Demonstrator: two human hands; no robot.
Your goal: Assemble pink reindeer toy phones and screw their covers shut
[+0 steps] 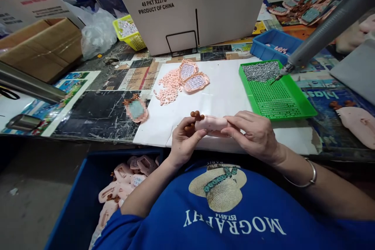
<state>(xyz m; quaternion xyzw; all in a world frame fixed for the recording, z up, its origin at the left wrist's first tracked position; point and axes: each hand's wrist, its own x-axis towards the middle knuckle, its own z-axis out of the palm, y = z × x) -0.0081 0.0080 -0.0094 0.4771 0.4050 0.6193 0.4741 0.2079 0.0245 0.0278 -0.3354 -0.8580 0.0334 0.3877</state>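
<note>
Between my two hands is a pink plastic shell with brown antler-like knobs (pixel 211 123), held above the near edge of the white board. My left hand (pixel 186 137) grips its left end by the knobs, thumb on the near side. The fingers of my right hand (pixel 254 134) pinch its right end. Beyond them on the board lie two pink shells with keypads (pixel 195 83) next to a heap of small pink parts (pixel 170 84). A pink piece with a grey-green face (pixel 136 109) rests left of the board.
A green tray with screws (pixel 281 103) sits at the right under a hanging screwdriver (pixel 290 64). Behind are a blue basket (pixel 263 49), a yellow basket (pixel 136 41) and a large carton (pixel 187 15). A blue bin (pixel 72 199) with pink shells stands lower left.
</note>
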